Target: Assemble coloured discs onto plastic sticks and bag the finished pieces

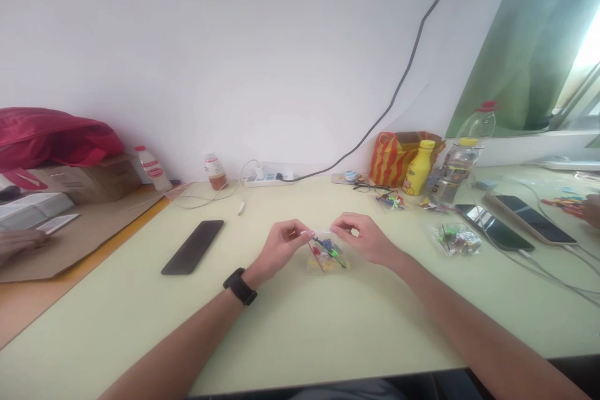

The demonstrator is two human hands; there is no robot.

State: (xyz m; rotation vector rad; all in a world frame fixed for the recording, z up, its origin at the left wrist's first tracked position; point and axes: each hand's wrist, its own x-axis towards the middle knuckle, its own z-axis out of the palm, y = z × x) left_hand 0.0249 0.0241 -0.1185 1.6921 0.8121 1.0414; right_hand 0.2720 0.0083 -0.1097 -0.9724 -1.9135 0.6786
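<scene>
Here we are, both hands up over the middle of the counter [290,337]. Our left hand [281,249], watch [240,286] on the wrist, pinches the upper left edge of a small clear bag [328,254]; our right hand [363,239] pinches the upper right edge, fingers curled in tight. The bag hangs between the two, its bottom down by the counter, with small coloured bits inside, red, blue, green, yellow; what they are we cannot tell.

Out to the left lies a black phone [193,247], flat and well apart from us. Further left, another person's hand [19,242] rests on brown card [89,231]. To the right sits a second bag [457,239] of coloured bits, just beside two phones [515,220] lying side by side with cables. At the back wall we see a power strip [268,179], a yellow bottle [419,169], a striped bag [391,159] and a clear bottle [469,140].
</scene>
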